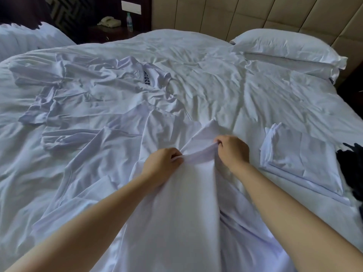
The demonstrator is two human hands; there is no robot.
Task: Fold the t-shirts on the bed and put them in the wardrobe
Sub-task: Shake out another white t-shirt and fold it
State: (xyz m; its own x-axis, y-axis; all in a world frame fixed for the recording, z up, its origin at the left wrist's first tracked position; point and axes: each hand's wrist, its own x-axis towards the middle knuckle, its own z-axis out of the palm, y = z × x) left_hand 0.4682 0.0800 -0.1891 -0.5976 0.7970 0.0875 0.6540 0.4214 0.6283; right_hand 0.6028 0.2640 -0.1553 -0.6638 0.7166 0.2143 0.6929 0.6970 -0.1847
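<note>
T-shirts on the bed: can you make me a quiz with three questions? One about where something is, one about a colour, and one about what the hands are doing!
1. Where on the bed does the folded t-shirt lie?
A. On the person's right
B. On the person's far left
C. Not on the bed at all

2. What colour are the letters on the crumpled t-shirt?
A. Red
B. Dark
C. Yellow

3. What are the left hand and the right hand doing?
A. Lying flat and open
B. Gripping the t-shirt in front with curled fingers
C. Waving in the air, holding nothing

Answers:
1 A, since it lies just beyond the right hand, towards the right edge.
2 B, since the print near the collar is dark on white cloth.
3 B, since both hands bunch the white cloth between them.
</note>
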